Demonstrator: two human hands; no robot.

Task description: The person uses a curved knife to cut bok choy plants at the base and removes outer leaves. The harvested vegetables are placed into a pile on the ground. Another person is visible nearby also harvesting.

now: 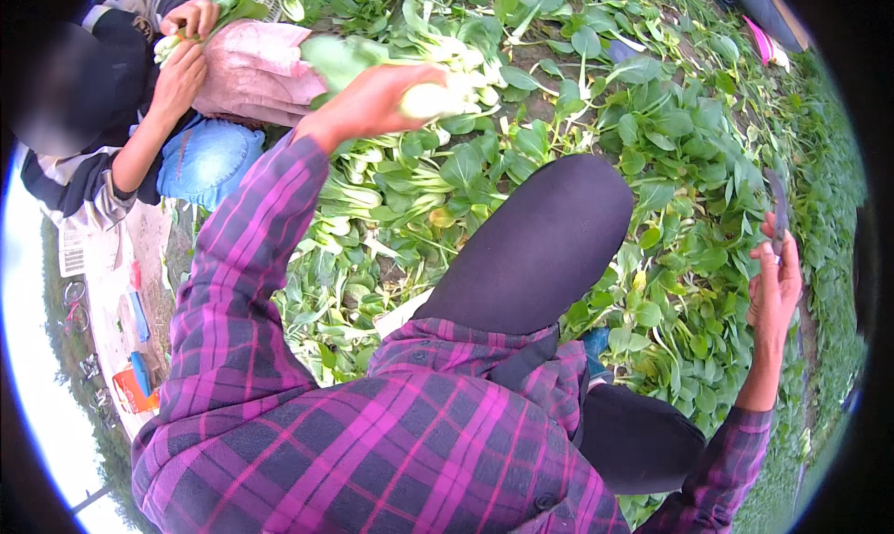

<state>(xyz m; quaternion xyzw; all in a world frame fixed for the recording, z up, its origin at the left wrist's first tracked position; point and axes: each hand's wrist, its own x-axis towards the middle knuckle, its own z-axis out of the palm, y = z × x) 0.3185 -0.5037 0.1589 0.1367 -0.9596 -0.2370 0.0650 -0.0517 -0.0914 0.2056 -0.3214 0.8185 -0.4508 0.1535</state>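
My left hand (377, 102) is closed around a head of bok choy (427, 101), its pale base pointing right and its blurred leaves trailing to the left. Right beside it lies a heap of cut bok choy (475, 73), stems towards the right; whether the held head touches the heap I cannot tell. Over at the right, my right hand (774, 282) grips a knife (779, 209) with a dark, slightly curved blade pointing up and away from me. Beneath that hand grow leafy bok choy plants (705, 268).
Another person's hands (183, 49) hold bok choy stems at the upper left, beside a pinkish cloth (244, 66). More cut heads (349, 199) lie by my left forearm. A path (115, 324) with an orange bag (134, 392) runs at far left. Someone's leg (758, 10) shows top right.
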